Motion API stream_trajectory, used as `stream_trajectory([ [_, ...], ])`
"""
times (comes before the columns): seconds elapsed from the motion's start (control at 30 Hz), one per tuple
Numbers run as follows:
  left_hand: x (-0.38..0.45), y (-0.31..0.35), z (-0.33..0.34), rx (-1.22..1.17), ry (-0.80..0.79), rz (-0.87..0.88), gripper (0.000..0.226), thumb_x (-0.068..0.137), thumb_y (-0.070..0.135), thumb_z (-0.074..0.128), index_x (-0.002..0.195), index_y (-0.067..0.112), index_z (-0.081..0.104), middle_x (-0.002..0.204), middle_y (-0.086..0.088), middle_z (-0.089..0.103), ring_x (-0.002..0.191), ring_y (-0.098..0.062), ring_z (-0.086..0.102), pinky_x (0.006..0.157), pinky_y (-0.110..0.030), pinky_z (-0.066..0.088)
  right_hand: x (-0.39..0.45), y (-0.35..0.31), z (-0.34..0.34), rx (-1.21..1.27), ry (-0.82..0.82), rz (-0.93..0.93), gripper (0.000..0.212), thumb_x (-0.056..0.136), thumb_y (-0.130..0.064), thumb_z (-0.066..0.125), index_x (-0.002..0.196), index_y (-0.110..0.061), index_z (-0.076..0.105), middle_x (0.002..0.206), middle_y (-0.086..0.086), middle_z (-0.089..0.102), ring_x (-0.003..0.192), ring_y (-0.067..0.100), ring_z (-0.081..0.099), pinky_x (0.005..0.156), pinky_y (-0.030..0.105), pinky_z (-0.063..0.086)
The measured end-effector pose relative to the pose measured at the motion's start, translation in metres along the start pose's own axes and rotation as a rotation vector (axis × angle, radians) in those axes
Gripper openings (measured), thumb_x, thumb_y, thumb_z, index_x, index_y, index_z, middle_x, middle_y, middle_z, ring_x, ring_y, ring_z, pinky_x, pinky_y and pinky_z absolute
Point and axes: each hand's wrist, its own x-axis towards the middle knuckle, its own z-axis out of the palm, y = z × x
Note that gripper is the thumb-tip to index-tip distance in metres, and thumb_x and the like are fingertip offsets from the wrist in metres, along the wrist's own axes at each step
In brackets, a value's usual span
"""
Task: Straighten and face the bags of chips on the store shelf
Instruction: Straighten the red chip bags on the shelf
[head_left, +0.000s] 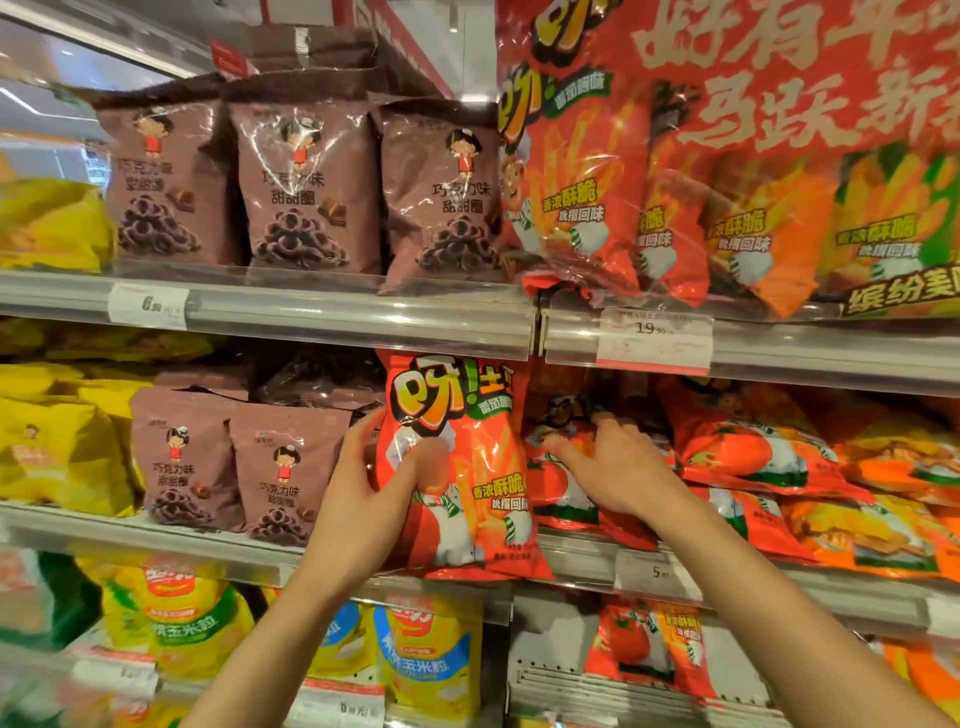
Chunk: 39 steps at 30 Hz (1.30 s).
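brown foil snack bags (244, 467) upright at middle shelf's left | left hand (374, 478) grasping upright glossy red chip bag (462, 467) by its left edge, at shelf front | right hand (613, 467) fingers spread loose, resting on flat-lying red bags (753, 452)

A shop: tiered shelves (322, 312) of snack bags (306, 187) with price tags (653, 340).
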Motion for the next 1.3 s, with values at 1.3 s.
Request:
stream_trajectory([
  [1.3,0.009,0.001,-0.01,0.043,-0.021,-0.058,0.046,0.097,0.038,0.059,0.14,0.039,0.045,0.112,0.019,0.062,0.094,0.005,0.063,0.069,-0.015,0.046,0.076,0.007,0.034,0.364,0.138,0.094,0.116,0.083,-0.06,0.068,0.157,-0.011,-0.007,0.158,0.02,0.027,0.14,0.044,0.037,0.112,0.049,0.036],
])
